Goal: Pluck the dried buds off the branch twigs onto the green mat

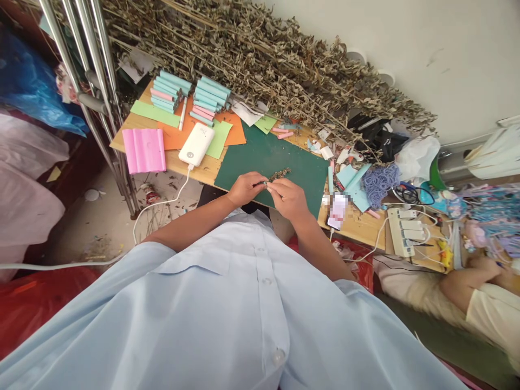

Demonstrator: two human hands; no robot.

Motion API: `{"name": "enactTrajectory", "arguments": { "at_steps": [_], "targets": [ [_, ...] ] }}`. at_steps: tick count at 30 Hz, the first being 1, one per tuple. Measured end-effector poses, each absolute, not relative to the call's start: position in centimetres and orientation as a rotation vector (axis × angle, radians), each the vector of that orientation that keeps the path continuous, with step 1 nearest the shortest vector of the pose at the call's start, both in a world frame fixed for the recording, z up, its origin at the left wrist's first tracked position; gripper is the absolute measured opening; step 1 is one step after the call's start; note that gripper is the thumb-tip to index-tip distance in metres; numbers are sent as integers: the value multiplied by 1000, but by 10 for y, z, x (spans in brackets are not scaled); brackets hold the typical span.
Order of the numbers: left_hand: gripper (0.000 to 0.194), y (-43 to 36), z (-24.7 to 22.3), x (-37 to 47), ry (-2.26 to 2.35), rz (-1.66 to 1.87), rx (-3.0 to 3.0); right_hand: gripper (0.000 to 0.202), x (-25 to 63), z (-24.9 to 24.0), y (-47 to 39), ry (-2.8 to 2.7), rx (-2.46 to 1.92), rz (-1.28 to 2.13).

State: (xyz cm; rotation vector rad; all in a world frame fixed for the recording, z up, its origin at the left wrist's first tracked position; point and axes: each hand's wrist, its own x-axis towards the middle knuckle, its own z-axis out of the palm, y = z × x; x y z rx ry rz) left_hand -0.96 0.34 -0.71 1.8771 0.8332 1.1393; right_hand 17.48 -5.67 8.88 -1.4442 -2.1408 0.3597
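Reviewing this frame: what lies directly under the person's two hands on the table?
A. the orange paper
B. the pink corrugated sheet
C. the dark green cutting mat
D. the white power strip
C: both the left hand and the right hand pinch a dried leafy sprig above the dark green cutting mat.

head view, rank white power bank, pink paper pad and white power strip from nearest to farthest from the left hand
From the left hand:
1. White power bank, up and to its left on the table.
2. Pink paper pad, farther left near the table's edge.
3. White power strip, far off on the right side, beyond the right hand.
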Motion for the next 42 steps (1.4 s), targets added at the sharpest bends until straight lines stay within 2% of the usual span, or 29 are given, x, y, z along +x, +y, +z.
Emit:
{"name": "enactTrajectory", "arguments": {
  "at_steps": [8,20,27,34,42],
  "targets": [
    [21,3,-8,-10,813,1174,1872,29,164,105,-53,-2282,-1602,308],
    [37,3,-3,-9,771,1212,1890,20,156,133,-37,-2452,-1746,371],
    [37,5,-2,-10,798,1200,1884,14,160,124,-36,-2300,-1687,482],
    [34,6,-5,-10,824,1192,1850,19,168,100,-45,-1952,-1561,509],
    [30,5,-4,-10,827,1180,1849,20,155,86,-47,-1861,-1640,515]
  ]
}}
